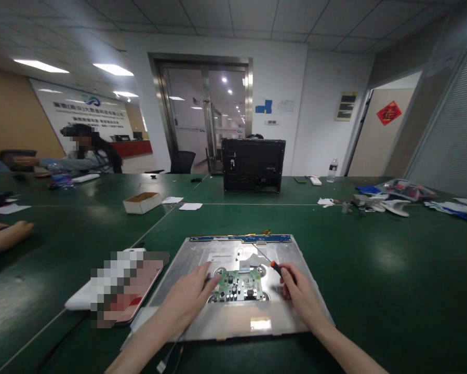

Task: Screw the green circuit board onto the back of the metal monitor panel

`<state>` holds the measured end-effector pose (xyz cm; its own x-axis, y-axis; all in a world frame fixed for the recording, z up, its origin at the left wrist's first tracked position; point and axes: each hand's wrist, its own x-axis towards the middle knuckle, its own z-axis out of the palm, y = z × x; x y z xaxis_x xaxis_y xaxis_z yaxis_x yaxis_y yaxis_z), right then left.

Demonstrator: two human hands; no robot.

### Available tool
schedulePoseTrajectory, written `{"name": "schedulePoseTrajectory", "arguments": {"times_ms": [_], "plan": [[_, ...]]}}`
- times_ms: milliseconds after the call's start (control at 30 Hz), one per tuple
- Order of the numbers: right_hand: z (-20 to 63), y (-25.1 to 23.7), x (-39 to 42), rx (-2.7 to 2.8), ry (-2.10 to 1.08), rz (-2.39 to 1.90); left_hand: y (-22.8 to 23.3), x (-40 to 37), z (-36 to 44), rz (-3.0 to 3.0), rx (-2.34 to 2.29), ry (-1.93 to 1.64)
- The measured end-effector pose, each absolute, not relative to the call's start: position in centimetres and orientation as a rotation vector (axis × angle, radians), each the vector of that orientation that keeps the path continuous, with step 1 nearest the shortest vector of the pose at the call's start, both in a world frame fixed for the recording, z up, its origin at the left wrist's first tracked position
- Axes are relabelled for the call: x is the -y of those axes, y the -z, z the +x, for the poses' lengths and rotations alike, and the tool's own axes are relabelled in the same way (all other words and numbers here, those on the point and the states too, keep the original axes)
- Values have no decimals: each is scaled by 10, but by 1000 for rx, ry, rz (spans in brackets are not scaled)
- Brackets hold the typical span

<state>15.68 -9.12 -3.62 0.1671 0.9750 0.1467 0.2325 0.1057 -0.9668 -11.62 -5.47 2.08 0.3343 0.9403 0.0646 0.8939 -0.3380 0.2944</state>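
In front of me lies a flat metal display panel (233, 319), its back side up. A green circuit board (239, 284) is mounted near its middle, and a narrow blue circuit strip (233, 239) runs along the far edge. My left hand (192, 291) rests on the panel with its fingers out, the thumb at the green board's left edge. My right hand (297, 291) is closed around a screwdriver (275, 265) with an orange and black handle. Its thin shaft points up and left, the tip close to the blue strip. A pale ribbon cable (253, 261) lies between board and strip.
Left of the panel are a pink phone-like slab (149, 288) and a white object (79, 297), partly blurred out. Farther off stand a small open box (142, 203), a black monitor housing (253, 166) and a bottle (332, 170). Another person (93, 153) sits at left; a co-worker's hand (11, 239) is nearer.
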Motion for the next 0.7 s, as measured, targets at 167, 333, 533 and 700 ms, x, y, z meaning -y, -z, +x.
{"name": "schedulePoseTrajectory", "arguments": {"times_ms": [167, 333, 533, 700], "plan": [[158, 36, 86, 1211, -957, -1311, -35, 29, -87, 2487, -1677, -277], [158, 25, 71, 1109, -1030, -1293, -42, -14, -68, 2533, -1540, -235], [154, -1, 37, 1127, -1014, -1220, -38, -47, -55, 2486, -1456, -140], [148, -9, 10, 1147, -1011, -1217, -31, -50, -52, 2453, -1432, -154]]}}
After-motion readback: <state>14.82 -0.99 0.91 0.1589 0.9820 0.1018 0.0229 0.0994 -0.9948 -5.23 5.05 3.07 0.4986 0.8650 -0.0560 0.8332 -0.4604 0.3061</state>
